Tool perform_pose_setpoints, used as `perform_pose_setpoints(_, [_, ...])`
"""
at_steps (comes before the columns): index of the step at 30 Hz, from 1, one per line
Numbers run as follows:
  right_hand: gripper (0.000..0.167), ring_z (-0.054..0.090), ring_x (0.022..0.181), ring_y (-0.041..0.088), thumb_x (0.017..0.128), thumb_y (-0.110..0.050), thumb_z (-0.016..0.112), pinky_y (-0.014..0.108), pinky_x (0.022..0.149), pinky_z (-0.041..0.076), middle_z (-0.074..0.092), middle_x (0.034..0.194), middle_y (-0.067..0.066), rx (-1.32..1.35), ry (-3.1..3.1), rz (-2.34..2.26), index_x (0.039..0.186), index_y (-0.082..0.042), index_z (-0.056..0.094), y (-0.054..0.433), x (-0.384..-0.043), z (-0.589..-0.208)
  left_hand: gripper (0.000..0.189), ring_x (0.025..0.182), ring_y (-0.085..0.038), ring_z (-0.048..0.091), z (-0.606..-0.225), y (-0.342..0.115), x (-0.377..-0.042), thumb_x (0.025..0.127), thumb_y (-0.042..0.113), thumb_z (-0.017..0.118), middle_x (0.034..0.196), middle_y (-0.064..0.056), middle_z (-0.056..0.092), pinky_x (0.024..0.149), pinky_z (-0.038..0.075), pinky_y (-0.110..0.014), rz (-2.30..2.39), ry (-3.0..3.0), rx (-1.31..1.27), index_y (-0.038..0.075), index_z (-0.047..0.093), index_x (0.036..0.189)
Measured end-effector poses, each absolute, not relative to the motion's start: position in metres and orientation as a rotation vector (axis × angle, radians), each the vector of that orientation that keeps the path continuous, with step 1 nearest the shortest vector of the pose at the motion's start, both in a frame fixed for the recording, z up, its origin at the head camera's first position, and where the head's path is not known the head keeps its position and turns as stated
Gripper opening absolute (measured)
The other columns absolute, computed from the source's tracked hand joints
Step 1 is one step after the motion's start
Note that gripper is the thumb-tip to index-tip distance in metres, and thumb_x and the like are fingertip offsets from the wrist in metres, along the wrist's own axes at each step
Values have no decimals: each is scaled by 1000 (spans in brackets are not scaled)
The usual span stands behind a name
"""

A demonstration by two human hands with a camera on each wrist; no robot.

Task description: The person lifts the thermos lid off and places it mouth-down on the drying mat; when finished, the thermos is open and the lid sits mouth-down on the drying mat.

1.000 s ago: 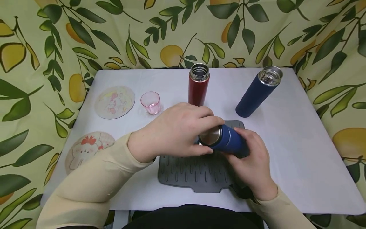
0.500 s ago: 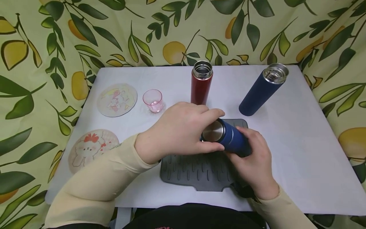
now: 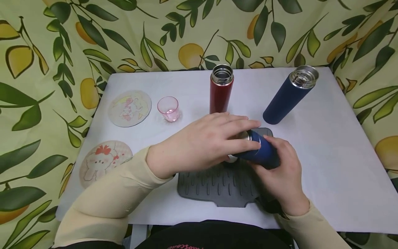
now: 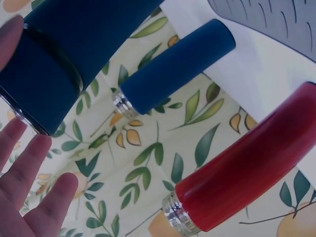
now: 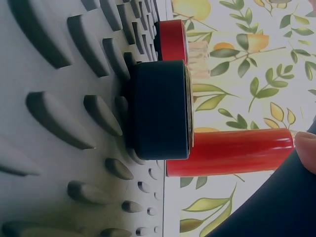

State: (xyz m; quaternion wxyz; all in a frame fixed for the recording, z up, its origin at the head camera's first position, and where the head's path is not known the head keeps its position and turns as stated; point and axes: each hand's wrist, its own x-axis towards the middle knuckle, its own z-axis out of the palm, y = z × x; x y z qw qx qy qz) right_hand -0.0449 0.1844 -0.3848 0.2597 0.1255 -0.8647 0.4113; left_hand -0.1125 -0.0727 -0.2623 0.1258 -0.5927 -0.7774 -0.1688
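Note:
A blue thermos bottle [image 3: 267, 154] is tilted over the grey ridged mat, its lidded end towards the left. My right hand [image 3: 284, 173] grips its lower body. My left hand [image 3: 208, 143] lies over the lid [image 4: 42, 84], fingers stretched along it; the left wrist view shows some fingertips at the lid's end and others spread off it. On the mat [image 5: 54, 187] sits a loose navy lid [image 5: 160, 111], with a red lid [image 5: 172, 40] behind it. An open red bottle [image 3: 220, 93] and an open navy bottle [image 3: 287, 97] stand at the back.
A small pink glass [image 3: 169, 109] stands left of the red bottle. Two round printed coasters [image 3: 130, 109] lie at the table's left; my left forearm overlaps the nearer coaster [image 3: 102, 162]. A patterned curtain [image 3: 161, 27] hangs behind the white table.
My left hand has gone from pinching the lid between thumb and fingers, through spreading around it, to lying over it with outstretched fingers. The right hand keeps its grip. The head view shifts slightly.

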Motion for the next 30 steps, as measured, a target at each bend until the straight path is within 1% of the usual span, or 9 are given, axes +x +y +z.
perform_pose_setpoints(4, [80, 64, 115, 42, 62, 0, 99, 13, 111, 35, 72, 123, 27, 347, -2338, 1114, 136, 2, 70, 185, -44, -386, 38, 138, -25, 67, -264, -72, -112, 105, 5, 73, 153, -12, 67, 117, 53, -41, -512, -2244, -1716, 19, 72, 140])
perform_pose_setpoints(6, [79, 63, 116, 42, 63, -1, 98, 14, 111, 35, 72, 124, 27, 352, -2342, 1116, 137, 2, 70, 185, -44, -386, 36, 135, -23, 69, -265, -71, -113, 106, 5, 71, 149, -11, 69, 115, 54, -40, -518, -2238, -1711, 18, 72, 140])
perform_pose_setpoints(9, [77, 63, 117, 41, 65, -3, 97, 15, 112, 35, 71, 124, 27, 359, -2350, 1117, 137, 2, 70, 186, -44, -384, 36, 133, -23, 69, -265, -71, -113, 105, 5, 72, 145, -10, 71, 115, 54, -39, -524, -2235, -1705, 18, 73, 139])
perform_pose_setpoints(12, [77, 63, 116, 41, 65, -3, 98, 15, 112, 35, 72, 124, 27, 366, -2345, 1112, 137, 2, 70, 186, -45, -384, 39, 132, -23, 70, -265, -72, -113, 103, 8, 76, 144, -9, 72, 114, 55, -40, -520, -2255, -1696, 18, 73, 140])
perform_pose_setpoints(16, [78, 63, 116, 42, 63, -1, 98, 15, 112, 35, 72, 124, 26, 373, -2338, 1099, 137, 1, 70, 186, -45, -384, 47, 128, -26, 71, -264, -73, -113, 97, 14, 84, 143, -10, 72, 112, 56, -42, -526, -2318, -1689, 18, 71, 143])
perform_pose_setpoints(20, [78, 63, 117, 43, 63, -1, 98, 16, 113, 34, 72, 124, 26, 376, -2339, 1082, 136, 0, 71, 186, -45, -385, 53, 122, -26, 72, -262, -73, -114, 95, 25, 88, 139, -10, 72, 109, 57, -42, -530, -2381, -1671, 16, 70, 144])
perform_pose_setpoints(26, [76, 63, 117, 43, 64, -2, 97, 16, 113, 33, 73, 125, 25, 382, -2351, 1066, 136, 0, 71, 186, -44, -385, 64, 115, -22, 71, -261, -74, -113, 91, 40, 92, 133, -7, 73, 104, 58, -38, -553, -2459, -1620, 16, 70, 146])
perform_pose_setpoints(30, [76, 63, 117, 43, 65, -1, 97, 18, 113, 34, 72, 124, 25, 384, -2354, 1059, 136, 0, 71, 186, -43, -384, 68, 108, -19, 71, -260, -72, -114, 89, 49, 93, 127, -4, 75, 96, 58, -35, -553, -2484, -1575, 16, 71, 144])
